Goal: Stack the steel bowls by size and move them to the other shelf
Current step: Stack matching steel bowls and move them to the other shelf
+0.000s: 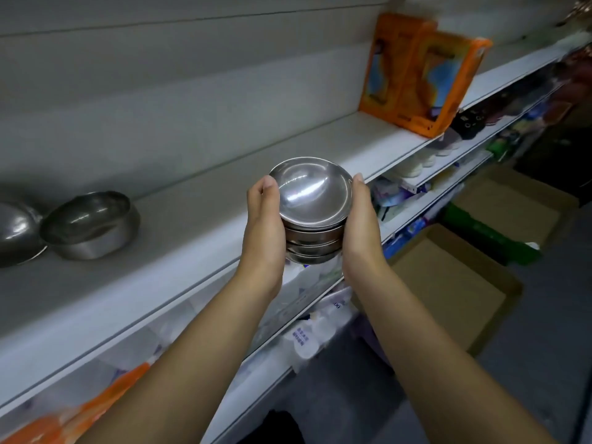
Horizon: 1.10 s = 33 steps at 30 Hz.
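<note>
Two steel bowls [91, 224] sit left on the grey shelf [198, 200].

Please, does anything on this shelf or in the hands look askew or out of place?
Slightly. On the shelf, at its left end, one steel bowl sits tilted, its rim against a second bowl instead of nested. The bowl stack held between left hand and right hand looks tidy.

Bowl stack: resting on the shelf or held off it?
Held off it. Left hand and right hand grip the bowl stack; its base hangs past the edge of the shelf.
</note>
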Each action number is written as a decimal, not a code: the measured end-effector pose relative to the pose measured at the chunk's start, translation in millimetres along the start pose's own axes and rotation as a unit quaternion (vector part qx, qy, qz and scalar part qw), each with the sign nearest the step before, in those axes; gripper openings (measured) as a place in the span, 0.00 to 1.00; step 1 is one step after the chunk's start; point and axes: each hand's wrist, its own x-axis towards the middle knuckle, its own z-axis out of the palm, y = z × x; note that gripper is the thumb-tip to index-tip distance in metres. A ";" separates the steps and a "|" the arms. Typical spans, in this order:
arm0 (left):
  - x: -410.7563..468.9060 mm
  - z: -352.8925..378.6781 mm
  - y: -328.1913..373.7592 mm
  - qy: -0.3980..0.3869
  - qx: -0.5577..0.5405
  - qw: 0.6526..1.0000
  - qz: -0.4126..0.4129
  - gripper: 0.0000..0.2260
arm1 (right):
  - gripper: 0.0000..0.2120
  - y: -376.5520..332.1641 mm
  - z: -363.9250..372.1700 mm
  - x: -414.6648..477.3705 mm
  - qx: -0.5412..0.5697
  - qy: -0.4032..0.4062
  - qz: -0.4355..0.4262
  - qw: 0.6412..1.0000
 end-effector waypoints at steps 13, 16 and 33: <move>148.3 104.3 -8.6 -0.043 -0.003 0.999 -0.008 0.18 | 0.32 -48.0 -21.9 156.0 -0.035 0.069 -0.045 0.996; 176.2 125.6 -13.1 -0.057 0.006 0.998 -0.018 0.21 | 0.28 -54.2 -28.6 190.5 -0.036 0.078 -0.050 0.995; 311.1 227.9 -54.5 0.031 0.036 0.999 -0.015 0.21 | 0.14 -80.2 -67.8 371.1 -0.093 0.015 -0.079 0.992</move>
